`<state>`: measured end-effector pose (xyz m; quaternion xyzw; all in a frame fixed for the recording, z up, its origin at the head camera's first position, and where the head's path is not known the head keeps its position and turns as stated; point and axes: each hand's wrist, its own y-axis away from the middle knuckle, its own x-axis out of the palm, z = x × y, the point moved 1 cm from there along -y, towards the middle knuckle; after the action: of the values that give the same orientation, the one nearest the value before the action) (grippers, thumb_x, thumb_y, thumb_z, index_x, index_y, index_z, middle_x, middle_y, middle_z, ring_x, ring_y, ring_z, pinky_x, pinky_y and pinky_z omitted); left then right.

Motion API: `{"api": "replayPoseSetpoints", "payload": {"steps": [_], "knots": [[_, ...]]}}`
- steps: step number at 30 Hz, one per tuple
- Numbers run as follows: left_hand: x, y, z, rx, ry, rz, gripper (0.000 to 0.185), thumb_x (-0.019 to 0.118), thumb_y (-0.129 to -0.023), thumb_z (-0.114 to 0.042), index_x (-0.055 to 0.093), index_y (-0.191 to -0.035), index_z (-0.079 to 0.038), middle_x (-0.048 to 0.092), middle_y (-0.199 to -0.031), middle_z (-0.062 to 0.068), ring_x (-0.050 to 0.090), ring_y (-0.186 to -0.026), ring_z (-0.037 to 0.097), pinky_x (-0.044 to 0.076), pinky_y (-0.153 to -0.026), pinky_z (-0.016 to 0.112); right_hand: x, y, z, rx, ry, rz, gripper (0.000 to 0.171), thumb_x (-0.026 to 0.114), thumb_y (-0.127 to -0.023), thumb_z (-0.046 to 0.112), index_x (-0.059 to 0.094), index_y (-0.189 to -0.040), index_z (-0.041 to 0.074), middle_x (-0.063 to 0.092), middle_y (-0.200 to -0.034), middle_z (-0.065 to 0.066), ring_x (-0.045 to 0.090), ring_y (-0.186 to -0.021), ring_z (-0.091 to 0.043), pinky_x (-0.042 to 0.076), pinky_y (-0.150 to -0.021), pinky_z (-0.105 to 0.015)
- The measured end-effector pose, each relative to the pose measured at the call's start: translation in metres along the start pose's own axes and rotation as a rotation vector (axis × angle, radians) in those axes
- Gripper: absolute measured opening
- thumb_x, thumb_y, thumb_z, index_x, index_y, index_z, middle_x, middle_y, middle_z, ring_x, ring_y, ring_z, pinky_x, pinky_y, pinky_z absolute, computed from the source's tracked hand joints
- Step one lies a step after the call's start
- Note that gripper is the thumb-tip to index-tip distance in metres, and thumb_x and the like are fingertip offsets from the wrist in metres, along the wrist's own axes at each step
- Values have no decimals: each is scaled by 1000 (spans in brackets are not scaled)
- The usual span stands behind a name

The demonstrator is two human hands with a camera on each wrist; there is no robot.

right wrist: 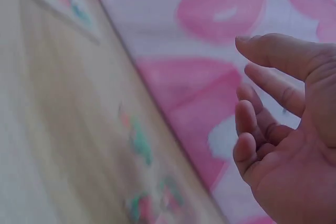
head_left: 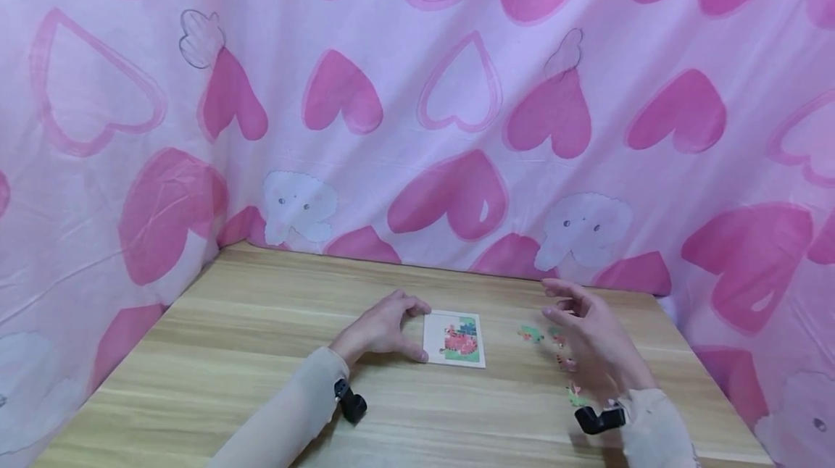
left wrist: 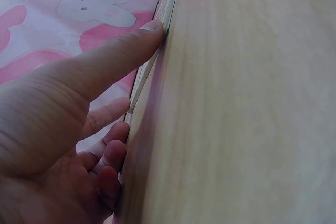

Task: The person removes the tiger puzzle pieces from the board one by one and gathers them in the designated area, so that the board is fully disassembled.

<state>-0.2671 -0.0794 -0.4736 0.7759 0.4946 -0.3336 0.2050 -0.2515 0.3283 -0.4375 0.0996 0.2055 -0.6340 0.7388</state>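
Observation:
A square white puzzle board (head_left: 433,330) lies on the table, with several joined puzzle pieces (head_left: 462,343) in pink, green and blue filling its right part. My left hand (head_left: 386,328) holds the board at its left side, thumb at the near corner and index finger at the far one. In the left wrist view, the board's thin edge (left wrist: 140,88) runs between thumb and index finger. To the right, my right hand (head_left: 596,334) is raised beside and above loose puzzle pieces, fingers loosely bent with nothing between them. Blurred loose pieces (right wrist: 139,142) show below it in the right wrist view.
A green loose piece (head_left: 531,334) lies between the board and the right hand; other loose pieces (head_left: 565,362) form a rough column nearer me. The wooden table (head_left: 274,308) meets a pink heart-patterned curtain (head_left: 365,185) at its back and sides. A black wrist camera (head_left: 600,419) sits on each forearm.

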Motion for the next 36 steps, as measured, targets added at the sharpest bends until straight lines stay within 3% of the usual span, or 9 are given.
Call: {"api": "replayPoseSetpoints", "payload": {"steps": [2,9,15,20,25,36], "knots": [[0,0,0,1,4,1,85,108,-71,-42,71,-145,-23,61,-131,-1,59,-126,23,47,-120,52,2,-2,10,-54,42,-8,63,79,-107,32,55,-164,21,58,-150,-5,65,-116,-17,60,-91,-26],[-1,2,1,10,5,4,86,108,-72,-42,70,-147,-22,61,-132,0,59,-126,23,47,-120,52,21,-12,38,-96,-54,29,73,80,-106,25,45,-170,21,58,-157,-14,67,-128,-23,58,-101,-23],[-4,1,-2,6,23,-6,86,108,-72,-40,70,-147,-20,61,-133,3,58,-125,24,48,-119,53,40,-22,53,-142,-114,54,74,82,-104,18,45,-169,18,53,-164,-15,66,-132,-26,60,-101,-26],[-3,1,-2,0,21,6,87,108,-71,-41,70,-147,-22,61,-133,2,59,-125,23,48,-118,52,59,-23,53,-162,-144,78,71,81,-103,13,48,-166,15,53,-161,-18,67,-130,-31,62,-99,-29],[-2,3,0,9,5,9,89,108,-70,-41,70,-147,-22,61,-131,1,59,-124,22,48,-118,52,76,-25,49,-119,-142,117,68,81,-103,12,52,-164,18,56,-156,-18,65,-133,-43,62,-99,-30],[-4,0,-2,28,-15,11,88,108,-70,-42,70,-147,-21,61,-130,2,59,-122,22,49,-115,51,110,-28,36,-84,-75,221,67,83,-101,9,54,-161,10,57,-150,-28,70,-120,-29,62,-96,-28]]}}
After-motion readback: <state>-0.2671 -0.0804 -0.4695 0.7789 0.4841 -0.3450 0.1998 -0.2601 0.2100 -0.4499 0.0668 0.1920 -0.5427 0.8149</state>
